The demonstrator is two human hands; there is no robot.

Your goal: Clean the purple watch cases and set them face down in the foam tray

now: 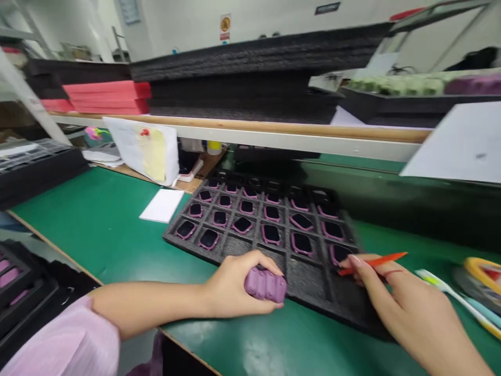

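Observation:
A black foam tray (313,284) lies on the green table, its pockets filled with several purple-rimmed watch bodies (271,233). My left hand (235,284) rests at the tray's near edge, fingers wrapped round a purple ribbed strap piece (266,285). My right hand (407,308) is at the tray's near right corner, pinching a thin orange stick (376,261) that points right. The pockets nearest my hands hold nothing.
A white note pad (162,204) and a bagged paper sheet (144,149) lie left of the tray. Black and red foam stacks (105,96) fill the shelf above. More trays sit at far left (35,167). A toothbrush-like tool (450,292) and tape lie right.

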